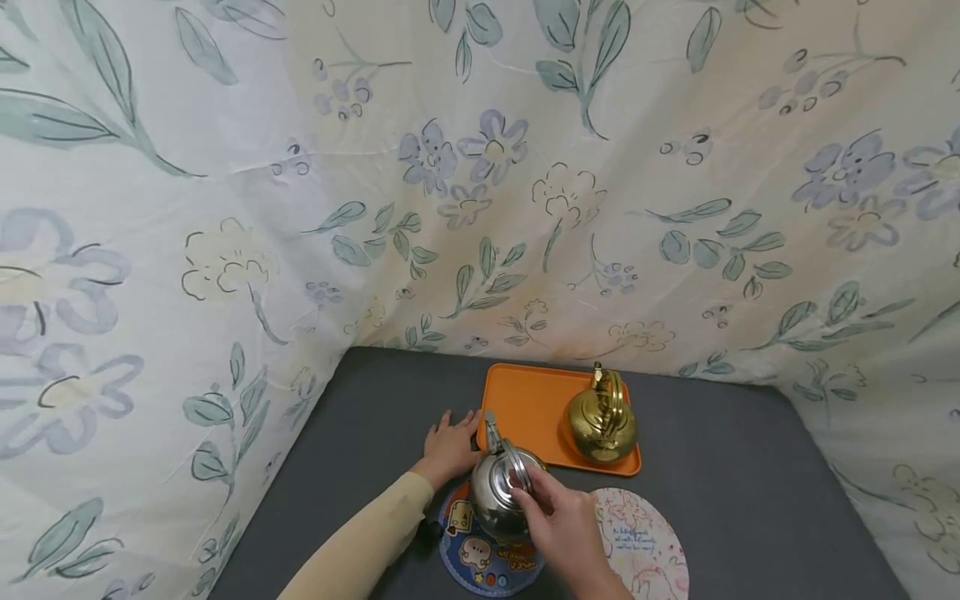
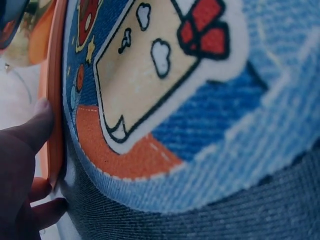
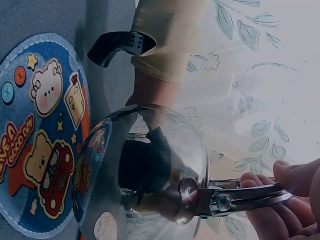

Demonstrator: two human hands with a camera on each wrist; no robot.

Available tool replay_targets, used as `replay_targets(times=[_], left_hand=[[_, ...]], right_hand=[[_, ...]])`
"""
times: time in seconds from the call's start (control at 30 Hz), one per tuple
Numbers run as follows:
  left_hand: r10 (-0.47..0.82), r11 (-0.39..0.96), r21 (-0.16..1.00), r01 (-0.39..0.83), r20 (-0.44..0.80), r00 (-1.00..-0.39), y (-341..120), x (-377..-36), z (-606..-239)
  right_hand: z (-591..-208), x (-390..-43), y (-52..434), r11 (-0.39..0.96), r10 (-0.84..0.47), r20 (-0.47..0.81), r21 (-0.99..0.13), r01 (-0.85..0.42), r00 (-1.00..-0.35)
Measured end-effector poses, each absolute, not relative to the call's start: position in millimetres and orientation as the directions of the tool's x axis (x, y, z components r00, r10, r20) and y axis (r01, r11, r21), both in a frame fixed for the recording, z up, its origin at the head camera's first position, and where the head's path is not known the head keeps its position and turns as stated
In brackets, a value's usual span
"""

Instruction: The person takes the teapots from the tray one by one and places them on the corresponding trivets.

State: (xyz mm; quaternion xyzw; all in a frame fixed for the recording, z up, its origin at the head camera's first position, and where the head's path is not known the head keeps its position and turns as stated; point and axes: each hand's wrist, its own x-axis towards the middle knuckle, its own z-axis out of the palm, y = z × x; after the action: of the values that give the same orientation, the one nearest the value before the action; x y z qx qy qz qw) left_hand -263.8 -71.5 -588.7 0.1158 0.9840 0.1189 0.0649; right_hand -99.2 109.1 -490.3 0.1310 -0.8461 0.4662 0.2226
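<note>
My right hand [image 1: 566, 521] grips the looped handle [image 3: 250, 197] of a shiny silver kettle [image 1: 495, 492]. The kettle is over a round blue denim-look mat [image 1: 487, 575] with cartoon prints, and its spout points towards the tray. In the right wrist view, the thumb and fingers are wrapped round the handle, while the rounded kettle body [image 3: 160, 165] reflects the mat. At the near left of an orange tray [image 1: 525, 400], my left hand [image 1: 450, 450] touches the rim with its fingers spread. The thumb [image 2: 42, 117] lies against the tray's edge in the left wrist view.
A gold kettle [image 1: 602, 425] stands on the right part of the tray. To the right of the blue mat lies a round pink-and-white mat [image 1: 641, 542]. Floral cloth [image 1: 562, 275] hangs behind and beside the dark grey table [image 1: 720, 450].
</note>
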Motion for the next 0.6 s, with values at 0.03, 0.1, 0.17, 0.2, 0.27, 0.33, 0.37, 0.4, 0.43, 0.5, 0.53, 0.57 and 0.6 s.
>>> replay_targets(times=[0.03, 0.1, 0.17, 0.2, 0.27, 0.33, 0.37, 0.4, 0.43, 0.5, 0.53, 0.57, 0.6], left_hand=[[0.24, 0.945, 0.251, 0.209, -0.1, -0.966, -71.0, -264.6, -588.4], [0.235, 0.946, 0.252, 0.204, -0.1, -0.967, -70.3, -266.6, -588.4], [0.231, 0.947, 0.25, 0.2, -0.105, -0.967, -69.7, -268.1, -588.0], [0.229, 0.949, 0.246, 0.197, -0.111, -0.967, -69.5, -268.7, -587.9], [0.229, 0.95, 0.244, 0.196, -0.117, -0.966, -69.4, -269.0, -587.9], [0.23, 0.95, 0.245, 0.194, -0.125, -0.965, -69.5, -268.7, -587.4], [0.231, 0.95, 0.246, 0.195, -0.127, -0.965, -69.6, -268.5, -587.0], [0.231, 0.95, 0.247, 0.194, -0.13, -0.964, -69.6, -268.3, -586.5], [0.231, 0.948, 0.251, 0.194, -0.13, -0.964, -69.6, -268.2, -585.8], [0.231, 0.947, 0.257, 0.193, -0.129, -0.964, -69.3, -268.2, -584.5], [0.231, 0.947, 0.259, 0.192, -0.129, -0.964, -69.0, -268.4, -583.8], [0.23, 0.947, 0.26, 0.191, -0.13, -0.964, -68.7, -268.7, -583.4], [0.23, 0.946, 0.263, 0.191, -0.127, -0.965, -68.2, -268.9, -583.1]], right_hand=[[-490.8, -99.5, 109.0, 0.52, -0.014, 0.494, -0.739, -0.428, -0.869], [-491.6, -100.1, 108.8, 0.503, -0.011, 0.481, -0.755, -0.421, -0.877], [-492.5, -100.6, 108.6, 0.49, -0.006, 0.472, -0.767, -0.414, -0.882], [-493.0, -100.8, 108.6, 0.489, -0.005, 0.467, -0.77, -0.409, -0.884], [-494.2, -101.2, 108.7, 0.495, -0.004, 0.464, -0.769, -0.404, -0.886], [-495.1, -101.4, 109.0, 0.503, -0.003, 0.465, -0.764, -0.403, -0.885], [-495.4, -101.3, 109.3, 0.506, -0.003, 0.464, -0.763, -0.401, -0.886], [-495.6, -101.1, 109.5, 0.507, -0.004, 0.461, -0.764, -0.399, -0.887], [-495.5, -101.0, 109.7, 0.503, -0.005, 0.456, -0.768, -0.397, -0.89], [-495.0, -100.6, 110.0, 0.495, -0.011, 0.445, -0.776, -0.392, -0.895], [-494.9, -100.3, 110.1, 0.493, -0.014, 0.44, -0.778, -0.389, -0.898], [-494.6, -100.1, 110.1, 0.488, -0.017, 0.432, -0.783, -0.385, -0.902], [-494.4, -100.1, 110.2, 0.486, -0.021, 0.427, -0.786, -0.383, -0.904]])
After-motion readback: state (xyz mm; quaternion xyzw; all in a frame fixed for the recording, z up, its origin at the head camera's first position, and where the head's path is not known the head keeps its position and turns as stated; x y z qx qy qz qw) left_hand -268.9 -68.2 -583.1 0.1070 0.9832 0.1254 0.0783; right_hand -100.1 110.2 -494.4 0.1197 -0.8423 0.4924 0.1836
